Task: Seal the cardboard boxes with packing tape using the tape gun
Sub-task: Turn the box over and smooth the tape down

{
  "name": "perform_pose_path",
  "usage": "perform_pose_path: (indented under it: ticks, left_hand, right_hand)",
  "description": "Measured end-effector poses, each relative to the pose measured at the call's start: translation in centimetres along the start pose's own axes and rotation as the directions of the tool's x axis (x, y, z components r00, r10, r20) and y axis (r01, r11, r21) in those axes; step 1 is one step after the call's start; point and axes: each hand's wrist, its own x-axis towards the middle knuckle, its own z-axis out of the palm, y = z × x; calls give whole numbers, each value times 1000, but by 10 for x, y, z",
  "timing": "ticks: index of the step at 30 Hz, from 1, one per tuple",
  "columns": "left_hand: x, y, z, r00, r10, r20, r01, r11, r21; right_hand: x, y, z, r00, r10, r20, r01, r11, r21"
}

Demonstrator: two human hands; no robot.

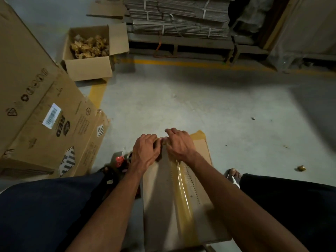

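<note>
A small cardboard box (160,193) lies between my knees. A strip of clear brownish packing tape (183,195) runs along its top seam. At the box's far edge both hands meet on the end of the tape. My left hand (145,151) has its fingers curled over the edge, and my right hand (179,143) presses down on the tape with bent fingers. Just left of the box, the red tape gun (121,160) lies on the floor behind my left wrist, with nothing holding it.
Large printed cartons (41,113) lean at the left. An open box of crumpled brown scraps (90,51) stands behind them. Strapped bundles of flat cardboard on a pallet (180,20) fill the back. Grey floor with yellow lines (181,63) lies ahead. A sandalled foot (234,174) shows right of the box.
</note>
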Motion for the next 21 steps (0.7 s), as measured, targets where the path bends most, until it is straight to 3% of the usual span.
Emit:
perform_pose_path:
  ticks: [4, 8, 10, 15, 18, 21]
  left_hand:
    - [1, 3, 0, 1000, -17, 22, 17, 1000, -10]
    - [1, 1, 0, 999, -37, 33, 37, 999, -6]
    - [2, 0, 1, 999, -38, 34, 38, 999, -20]
    - [4, 0, 1, 999, -44, 11, 44, 996, -75]
    - [7, -1, 0, 997, -78, -4, 77, 987, -143]
    - [6, -3, 1, 994, -110, -19, 103, 968, -230]
  right_hand:
    - [0, -11, 12, 996, -46, -80, 54, 994, 96]
    - [2, 36, -5, 993, 92, 77, -97, 993, 62]
    - [-6, 72, -16, 985, 147, 88, -153, 986, 61]
    - [-10, 109, -16, 985, 159, 74, -173, 949, 263]
    - [-10, 110, -13, 973, 224, 51, -222, 858, 463]
    - [-17, 105, -9, 937, 335, 99, -305, 647, 699]
